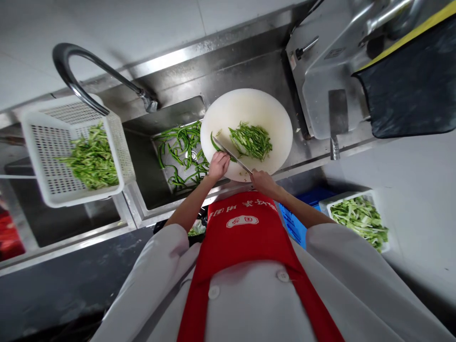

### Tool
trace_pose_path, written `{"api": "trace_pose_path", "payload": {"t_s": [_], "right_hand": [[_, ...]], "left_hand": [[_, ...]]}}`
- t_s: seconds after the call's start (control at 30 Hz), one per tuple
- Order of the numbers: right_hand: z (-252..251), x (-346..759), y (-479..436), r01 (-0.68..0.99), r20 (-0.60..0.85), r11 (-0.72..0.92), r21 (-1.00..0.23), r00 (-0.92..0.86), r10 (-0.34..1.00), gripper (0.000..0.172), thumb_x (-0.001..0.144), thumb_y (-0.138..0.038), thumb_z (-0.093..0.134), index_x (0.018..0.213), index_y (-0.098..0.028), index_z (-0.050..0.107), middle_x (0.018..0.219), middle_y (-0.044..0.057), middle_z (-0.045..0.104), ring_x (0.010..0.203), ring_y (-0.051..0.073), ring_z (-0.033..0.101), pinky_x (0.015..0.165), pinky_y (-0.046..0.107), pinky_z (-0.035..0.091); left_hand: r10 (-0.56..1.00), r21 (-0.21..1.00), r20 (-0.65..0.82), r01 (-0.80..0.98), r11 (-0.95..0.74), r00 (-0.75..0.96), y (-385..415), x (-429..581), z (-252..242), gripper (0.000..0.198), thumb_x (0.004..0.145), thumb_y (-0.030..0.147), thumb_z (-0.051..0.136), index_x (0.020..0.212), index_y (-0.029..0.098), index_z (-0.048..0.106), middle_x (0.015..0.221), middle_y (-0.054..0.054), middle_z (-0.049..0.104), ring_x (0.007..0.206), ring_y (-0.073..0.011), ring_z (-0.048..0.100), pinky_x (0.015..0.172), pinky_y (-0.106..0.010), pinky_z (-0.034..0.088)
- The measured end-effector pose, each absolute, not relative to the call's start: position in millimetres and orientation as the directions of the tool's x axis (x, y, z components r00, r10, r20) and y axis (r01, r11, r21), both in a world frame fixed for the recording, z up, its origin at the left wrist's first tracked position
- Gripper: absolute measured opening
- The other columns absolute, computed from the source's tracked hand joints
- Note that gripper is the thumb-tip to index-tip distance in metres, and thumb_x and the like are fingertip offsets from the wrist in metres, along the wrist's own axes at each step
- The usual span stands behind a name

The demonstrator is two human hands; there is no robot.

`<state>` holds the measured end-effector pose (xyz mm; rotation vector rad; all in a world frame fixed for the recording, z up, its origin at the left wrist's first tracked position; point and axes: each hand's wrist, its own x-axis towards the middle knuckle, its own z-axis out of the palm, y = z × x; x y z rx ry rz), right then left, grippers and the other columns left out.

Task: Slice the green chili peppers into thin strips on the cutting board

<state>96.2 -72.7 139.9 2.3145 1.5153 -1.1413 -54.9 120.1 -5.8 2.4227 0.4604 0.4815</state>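
A round white cutting board (pixel 249 107) sits on the steel counter at the sink's right edge. A pile of cut green pepper strips (pixel 251 140) lies on it. My right hand (pixel 261 180) is closed round the handle of a knife (pixel 233 156) whose blade slants across the board. My left hand (pixel 218 165) is curled, fingers pressing a whole green pepper (pixel 214 142) against the board next to the blade.
Whole green peppers (pixel 180 152) lie in a steel tray in the sink. A white basket (pixel 107 190) of cut strips stands at left under the tap (pixel 89 61). A cleaver (pixel 337 121) rests on a steel machine at right. Another basket of greens (pixel 359 218) sits low right.
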Motion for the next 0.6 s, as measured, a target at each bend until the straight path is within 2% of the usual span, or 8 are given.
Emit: {"api": "trace_pose_path", "payload": {"t_s": [0.2, 0.4, 0.6], "right_hand": [[148, 106, -76, 0.850, -0.638, -0.435, -0.297, 0.162, 0.753, 0.043, 0.107, -0.030, 0.024, 0.115, -0.009, 0.061, 0.104, 0.021, 0.069, 0.102, 0.029, 0.067, 0.087, 0.033, 0.047], [124, 96, -64, 0.796, -0.632, -0.510, -0.326, 0.217, 0.744, 0.041, 0.107, -0.030, 0.029, 0.117, -0.010, 0.063, 0.107, 0.019, 0.070, 0.099, 0.026, 0.067, 0.087, 0.030, 0.045], [119, 143, -78, 0.781, -0.582, -0.514, -0.355, 0.245, 0.775, 0.041, 0.107, -0.035, 0.035, 0.105, -0.010, 0.067, 0.108, 0.018, 0.072, 0.104, 0.025, 0.066, 0.088, 0.029, 0.043]], "left_hand": [[0.420, 0.616, 0.235, 0.200, -0.762, 0.877, 120, -54, -4, 0.028, 0.101, 0.031, 0.043, 0.109, 0.021, 0.067, 0.108, -0.013, 0.064, 0.106, -0.0260, 0.055, 0.096, -0.047, 0.047], [0.426, 0.619, 0.234, 0.204, -0.759, 0.874, 122, -56, -2, 0.028, 0.101, 0.032, 0.043, 0.110, 0.020, 0.066, 0.109, -0.013, 0.064, 0.106, -0.0254, 0.055, 0.096, -0.046, 0.047], [0.473, 0.609, 0.239, 0.249, -0.753, 0.848, 95, -45, -1, 0.028, 0.102, 0.031, 0.042, 0.106, 0.020, 0.066, 0.104, -0.012, 0.064, 0.103, -0.0254, 0.055, 0.094, -0.046, 0.047]]}}
